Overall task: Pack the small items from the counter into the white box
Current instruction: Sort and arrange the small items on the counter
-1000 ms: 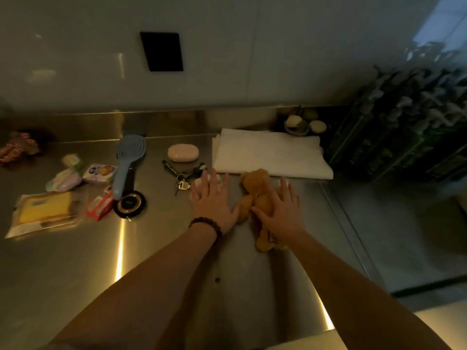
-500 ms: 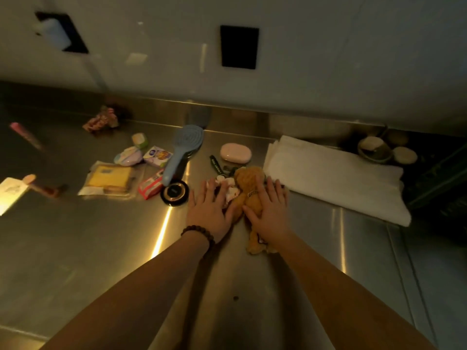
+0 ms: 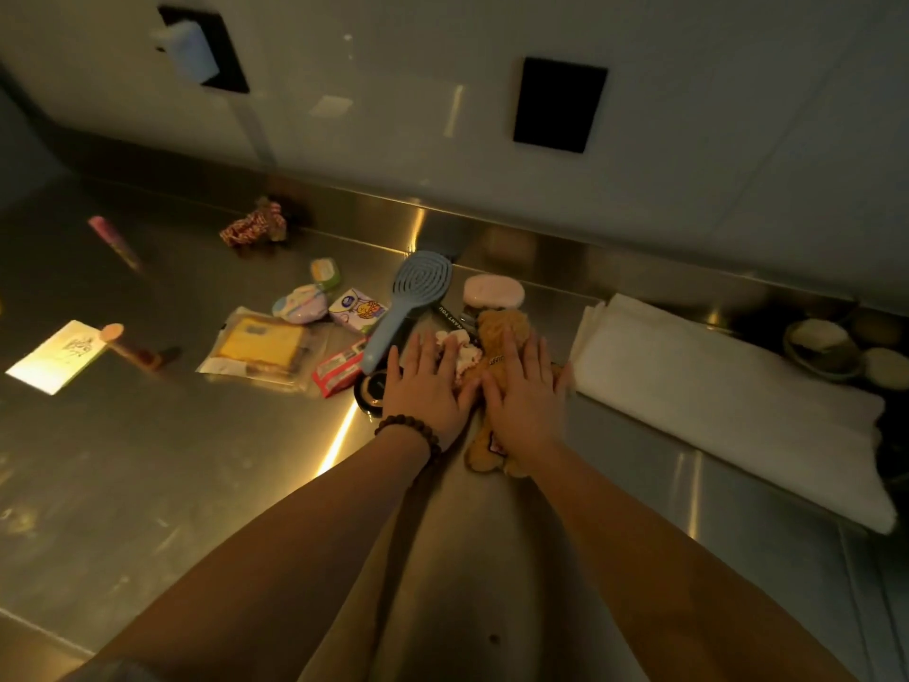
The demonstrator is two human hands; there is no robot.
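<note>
Nearest, hands: left hand [image 3: 427, 386] flat, fingers spread, over a white keyring charm [image 3: 460, 354]; right hand [image 3: 524, 393] flat on the plush bear [image 3: 494, 332]; neither has closed on anything.
Beside them: compact [image 3: 370, 390], red packet [image 3: 339, 365], brush [image 3: 408, 300], yellow pack [image 3: 260, 344].
Further: soap [image 3: 493, 291], tissue pack [image 3: 356, 310], scrunchie [image 3: 253, 226], card [image 3: 56, 356].
Box: white box [image 3: 713, 401] lies flat, closed, right of the hands.
Progress: nothing looks packed; every item remains on the counter [image 3: 147, 484].

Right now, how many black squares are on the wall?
2. One black square sits above the hairbrush; the other black square is far left, partly covered by a white block.
</note>
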